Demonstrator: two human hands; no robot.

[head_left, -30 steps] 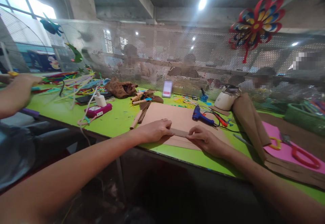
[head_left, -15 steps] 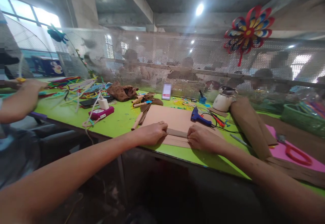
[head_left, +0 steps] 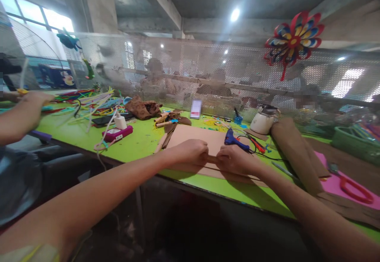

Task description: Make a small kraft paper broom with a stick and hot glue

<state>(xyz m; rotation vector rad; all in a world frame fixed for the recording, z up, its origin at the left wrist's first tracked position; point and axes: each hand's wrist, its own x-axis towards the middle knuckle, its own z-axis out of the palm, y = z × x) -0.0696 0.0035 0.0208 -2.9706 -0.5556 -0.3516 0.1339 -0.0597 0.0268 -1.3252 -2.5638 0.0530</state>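
Observation:
A narrow brown paper strip [head_left: 211,159] spans the small gap between my two closed hands, just over a tan cardboard sheet [head_left: 191,132]. My left hand [head_left: 192,151] pinches the strip's left part, palm down. Its right part is between the bent fingers of my right hand [head_left: 234,159]. Most of the strip is hidden by the fingers; it looks folded or rolled, but I cannot tell which. Directly behind my right hand, a blue glue gun [head_left: 235,140] lies on the sheet.
Red-handled scissors [head_left: 353,187] rest on pink paper at right, near brown paper [head_left: 292,151]. A white jug [head_left: 263,120], a phone [head_left: 195,109] and a magenta power socket [head_left: 117,133] stand behind. A co-worker's arm [head_left: 23,113] reaches in at left. Perforated mesh [head_left: 181,68] borders the table.
My hands have come closer together, the left one moving right. Less of the strip shows between them, and it appears lifted slightly off the sheet. The view has shifted a little.

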